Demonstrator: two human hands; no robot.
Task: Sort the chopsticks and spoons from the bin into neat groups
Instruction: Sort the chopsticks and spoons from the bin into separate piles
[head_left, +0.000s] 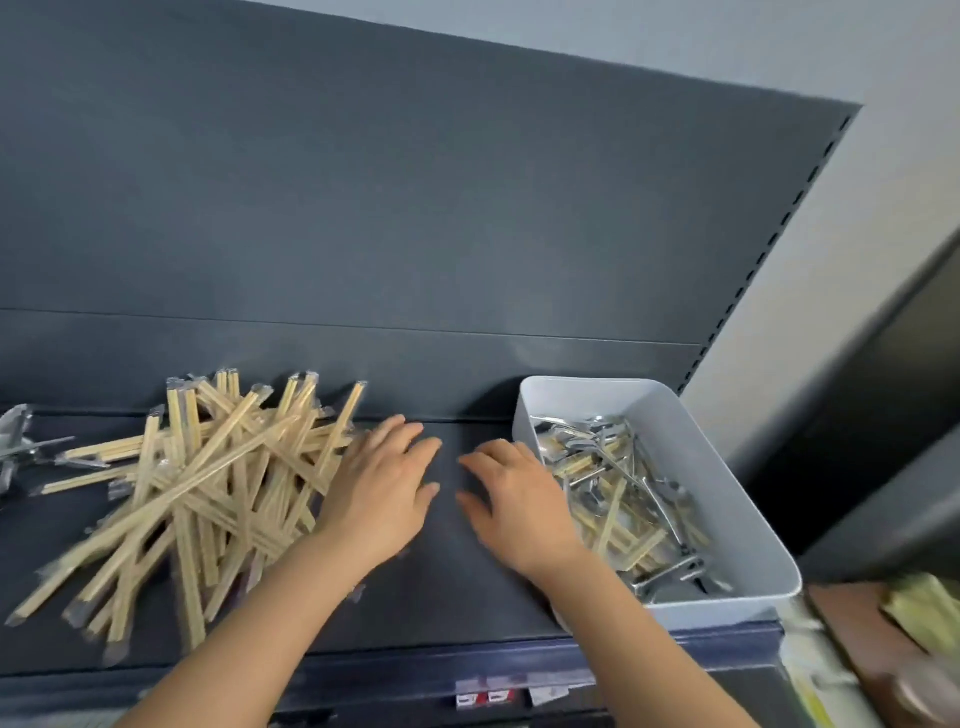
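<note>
Left grip (382, 486): fingers spread flat, holding nothing, at the right edge of the chopstick pile (208, 478). The pile is pale wooden sticks in clear sleeves, criss-crossed on the dark matte shelf (452, 571). Right grip (514, 499): spread, empty, just beside the white round-cornered plastic bin (748, 519). The bin holds wrapped chopsticks mixed with shiny metal spoons (613, 449), probably, as the view is blurred. Wrapped metal pieces (21, 447) lie far left.
</note>
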